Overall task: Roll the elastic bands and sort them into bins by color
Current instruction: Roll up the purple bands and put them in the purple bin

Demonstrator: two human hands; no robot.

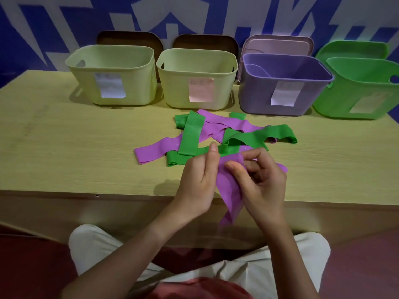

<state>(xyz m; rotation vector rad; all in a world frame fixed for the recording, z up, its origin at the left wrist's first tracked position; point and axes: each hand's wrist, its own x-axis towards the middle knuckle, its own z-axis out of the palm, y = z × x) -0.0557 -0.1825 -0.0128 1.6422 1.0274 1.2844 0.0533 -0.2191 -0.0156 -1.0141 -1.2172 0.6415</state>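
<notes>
Both hands hold one purple elastic band (229, 190) above the table's front edge. My left hand (199, 180) grips its left side, thumb up. My right hand (258, 180) pinches its upper end, where the band is partly rolled, and the loose tail hangs down past the table edge. Behind the hands lies a tangled pile of green bands (191, 134) and purple bands (224, 124). A purple bin (280, 104) and a green bin (345, 102) stand at the back right, each with a paper label.
Two pale yellow-green bins (90, 87) (172, 91) with labels stand at the back left and middle. Lids lean against the wall behind the bins. The wooden table (64, 147) has bare surface to the left. My knees are under the front edge.
</notes>
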